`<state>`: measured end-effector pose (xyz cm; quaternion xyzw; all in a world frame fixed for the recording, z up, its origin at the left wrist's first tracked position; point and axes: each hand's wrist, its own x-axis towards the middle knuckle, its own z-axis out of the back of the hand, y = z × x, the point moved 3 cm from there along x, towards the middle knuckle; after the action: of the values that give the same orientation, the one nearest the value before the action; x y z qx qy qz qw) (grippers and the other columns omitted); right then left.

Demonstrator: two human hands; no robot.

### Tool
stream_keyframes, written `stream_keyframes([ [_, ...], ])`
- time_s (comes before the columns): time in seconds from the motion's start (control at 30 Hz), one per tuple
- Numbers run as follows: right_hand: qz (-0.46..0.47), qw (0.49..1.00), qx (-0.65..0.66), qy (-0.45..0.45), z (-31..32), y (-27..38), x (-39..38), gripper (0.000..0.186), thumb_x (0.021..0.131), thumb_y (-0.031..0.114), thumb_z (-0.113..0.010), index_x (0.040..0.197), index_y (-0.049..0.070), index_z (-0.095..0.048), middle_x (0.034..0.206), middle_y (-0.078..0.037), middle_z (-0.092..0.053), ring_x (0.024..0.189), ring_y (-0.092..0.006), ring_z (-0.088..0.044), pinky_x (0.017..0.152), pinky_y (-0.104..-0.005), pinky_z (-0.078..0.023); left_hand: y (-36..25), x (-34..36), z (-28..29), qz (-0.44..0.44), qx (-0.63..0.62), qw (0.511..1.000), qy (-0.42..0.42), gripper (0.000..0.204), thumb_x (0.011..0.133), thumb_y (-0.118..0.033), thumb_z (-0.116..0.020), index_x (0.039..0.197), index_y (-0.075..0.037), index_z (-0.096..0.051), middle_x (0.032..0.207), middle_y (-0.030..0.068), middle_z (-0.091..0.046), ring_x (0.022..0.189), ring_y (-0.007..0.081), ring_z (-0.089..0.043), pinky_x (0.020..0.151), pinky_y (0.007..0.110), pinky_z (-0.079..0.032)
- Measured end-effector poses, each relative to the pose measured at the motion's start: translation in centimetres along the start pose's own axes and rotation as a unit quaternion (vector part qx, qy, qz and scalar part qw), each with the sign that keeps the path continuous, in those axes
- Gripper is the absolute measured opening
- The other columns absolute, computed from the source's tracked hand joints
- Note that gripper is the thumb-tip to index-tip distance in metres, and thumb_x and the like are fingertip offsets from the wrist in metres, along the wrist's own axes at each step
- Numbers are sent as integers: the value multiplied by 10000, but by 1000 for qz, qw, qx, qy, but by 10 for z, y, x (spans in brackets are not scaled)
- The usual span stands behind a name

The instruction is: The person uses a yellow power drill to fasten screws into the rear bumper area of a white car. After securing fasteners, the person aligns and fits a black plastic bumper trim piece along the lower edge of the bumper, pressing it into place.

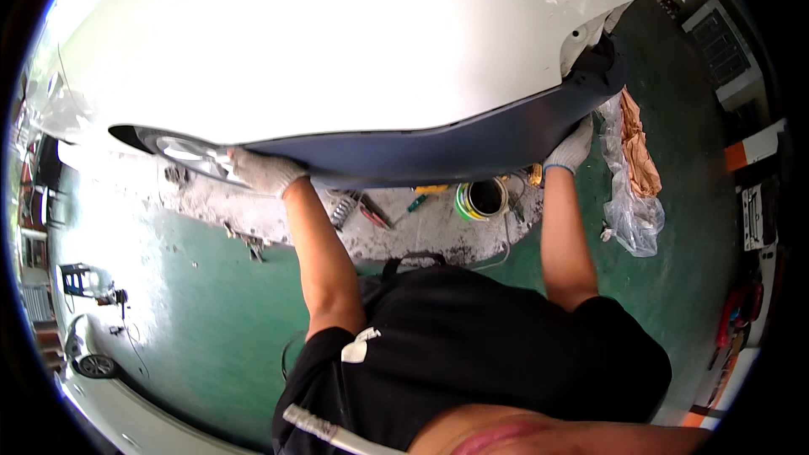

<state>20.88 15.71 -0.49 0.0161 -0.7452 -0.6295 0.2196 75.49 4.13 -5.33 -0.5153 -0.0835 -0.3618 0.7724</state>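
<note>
A dark grey bumper trim panel (404, 156) runs along the lower edge of a white car body (337, 42). My left hand (265, 171), in a pale knitted glove, grips the panel's left end beside the car wheel (184, 150). At the panel's right end, my right hand (573, 148), gloved as well with a blue cuff edge, holds the lower edge from beneath. Part of its fingers is hidden by the panel. Both arms reach forward, spread wide apart.
Under the panel, a stained floor sheet (404, 236) carries a bucket (483, 200), pliers (374, 212), a coil spring (343, 209) and a green-handled tool (416, 203). Clear plastic wrap (630, 217) and brown paper (640, 156) lie at right. Another car (126, 413) stands lower left.
</note>
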Motion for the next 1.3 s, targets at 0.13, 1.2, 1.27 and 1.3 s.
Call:
stream_keyframes([
  [0.13,-31,994,91,46,-2,-2,9,532,1113,335,-463,1499,-18,-562,1464,-173,-617,1274,-280,-620,1094,-395,-483,-6,4,5,48,-38,998,28,502,1092,-136,-427,1551,68,-431,1481,272,-550,1305,398,-573,1122,469,-486],
  [1.2,-148,879,-129,434,-62,84,-204,679,1041,618,-581,647,87,-736,666,-79,-740,664,-202,-744,684,-339,-581,75,33,1,143,-422,769,459,724,1042,-667,-560,1516,-123,-502,1514,151,-575,1368,333,-544,1131,522,-447],
  [1.27,-146,891,-112,415,-65,69,-216,697,1025,658,-570,611,116,-713,631,-61,-721,612,-211,-725,662,-345,-585,89,44,1,121,-404,766,485,691,1041,-623,-603,1507,-122,-507,1496,152,-583,1328,341,-580,1081,496,-498],
  [1.3,-110,909,-119,384,-64,68,-220,695,1014,667,-581,609,117,-709,601,-67,-700,580,-228,-714,644,-362,-584,78,42,5,121,-380,769,499,697,1026,-619,-636,1499,-124,-511,1466,148,-600,1307,345,-598,1047,480,-532],
])
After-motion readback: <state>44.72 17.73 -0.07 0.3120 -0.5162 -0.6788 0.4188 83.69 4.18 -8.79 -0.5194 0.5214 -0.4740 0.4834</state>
